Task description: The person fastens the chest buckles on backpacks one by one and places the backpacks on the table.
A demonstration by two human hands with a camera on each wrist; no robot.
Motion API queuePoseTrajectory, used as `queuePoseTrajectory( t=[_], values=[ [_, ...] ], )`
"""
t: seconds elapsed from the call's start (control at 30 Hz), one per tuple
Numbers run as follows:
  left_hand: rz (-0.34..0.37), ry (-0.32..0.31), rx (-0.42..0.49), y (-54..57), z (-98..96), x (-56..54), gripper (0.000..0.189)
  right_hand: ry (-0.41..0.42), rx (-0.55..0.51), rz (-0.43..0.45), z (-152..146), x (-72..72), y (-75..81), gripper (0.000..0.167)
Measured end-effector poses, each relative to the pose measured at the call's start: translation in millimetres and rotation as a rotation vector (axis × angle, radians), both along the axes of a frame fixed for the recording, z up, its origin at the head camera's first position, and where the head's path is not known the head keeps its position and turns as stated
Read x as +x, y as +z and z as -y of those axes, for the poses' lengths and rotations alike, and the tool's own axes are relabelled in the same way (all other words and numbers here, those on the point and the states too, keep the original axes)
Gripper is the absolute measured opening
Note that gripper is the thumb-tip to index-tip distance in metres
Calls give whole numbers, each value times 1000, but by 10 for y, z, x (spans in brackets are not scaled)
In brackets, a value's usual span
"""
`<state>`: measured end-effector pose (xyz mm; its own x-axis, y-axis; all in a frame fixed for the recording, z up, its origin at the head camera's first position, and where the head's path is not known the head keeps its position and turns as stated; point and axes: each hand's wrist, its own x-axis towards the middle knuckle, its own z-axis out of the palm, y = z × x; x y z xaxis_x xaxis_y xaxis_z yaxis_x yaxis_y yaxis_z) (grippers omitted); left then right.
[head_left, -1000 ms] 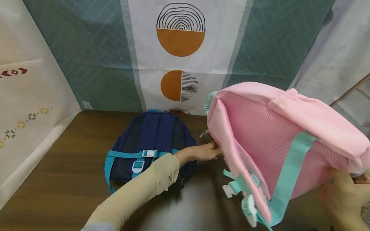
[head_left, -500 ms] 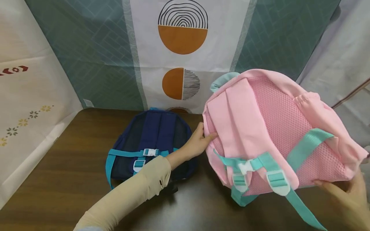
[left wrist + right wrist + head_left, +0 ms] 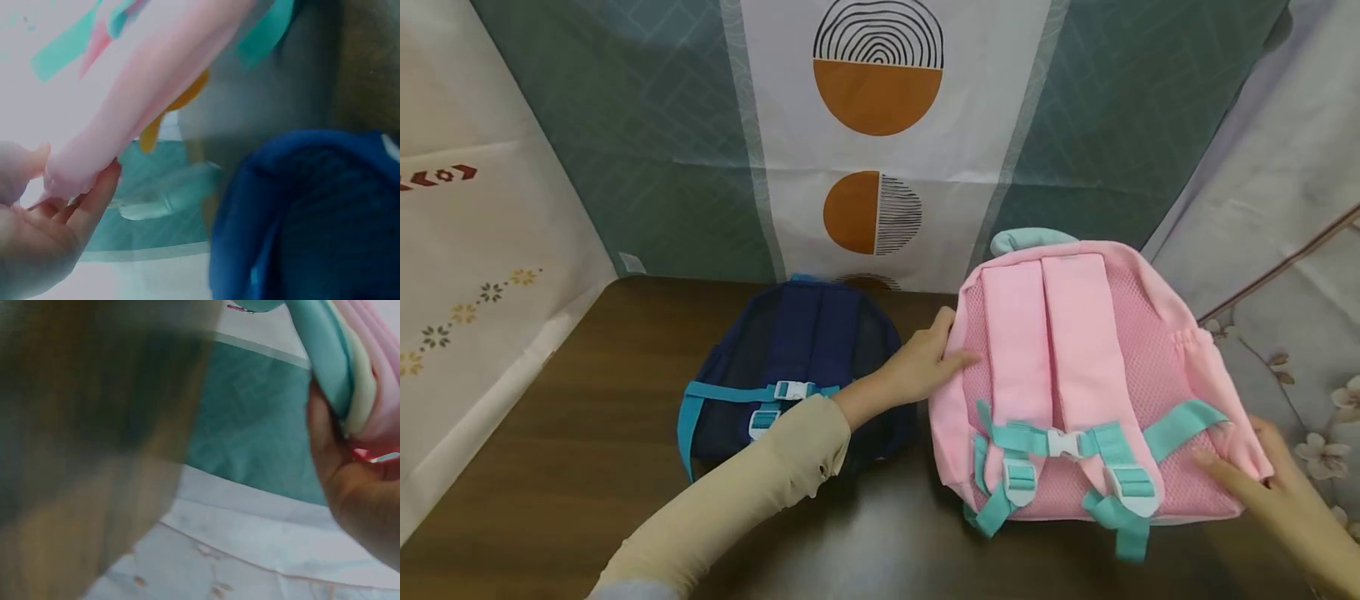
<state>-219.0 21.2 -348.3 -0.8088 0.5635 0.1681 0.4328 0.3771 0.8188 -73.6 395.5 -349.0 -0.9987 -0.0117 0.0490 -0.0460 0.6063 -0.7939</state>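
Observation:
A pink backpack (image 3: 1082,325) with mint webbing and white buckles is held up over the right of the table, its shoulder straps facing me. My left hand (image 3: 917,362) grips its left side, thumb on the mesh back; the left wrist view shows the fingers curled round the pink edge (image 3: 134,94). At the lower right corner, my right hand (image 3: 1273,479) holds the bag by the side pocket, thumb in front. Its fingers lie against the mint and cream side (image 3: 328,362) in the right wrist view. A navy backpack (image 3: 831,333) lies straps up, partly behind my left forearm.
The brown wooden table (image 3: 572,417) runs under both bags. A green and white patterned cloth (image 3: 692,167) hangs behind it. Pale cloths hang at the left (image 3: 482,250) and at the right (image 3: 1292,275), the right one close to the pink bag.
The pink backpack has turned from tilted, its back angled aside, to nearly upright with its straps facing me. It has lowered at the right. The navy backpack stays in place.

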Motion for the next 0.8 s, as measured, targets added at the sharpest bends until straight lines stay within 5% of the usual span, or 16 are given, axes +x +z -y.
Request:
queuePoseTrajectory(
  t=[0.07,0.3,0.53,0.8],
  values=[
    [17,-32,-51,-35,-24,-22,41,-42,214,84,-22,-25,-61,55],
    [42,-162,-143,-111,-90,-199,95,-10,360,281,-12,-206,-165,76],
    [76,-37,-262,-296,-182,-402,103,80,398,284,18,-532,-311,68],
    [116,-10,-402,-351,-156,-417,86,141,470,317,7,-864,-445,70]
  ],
)
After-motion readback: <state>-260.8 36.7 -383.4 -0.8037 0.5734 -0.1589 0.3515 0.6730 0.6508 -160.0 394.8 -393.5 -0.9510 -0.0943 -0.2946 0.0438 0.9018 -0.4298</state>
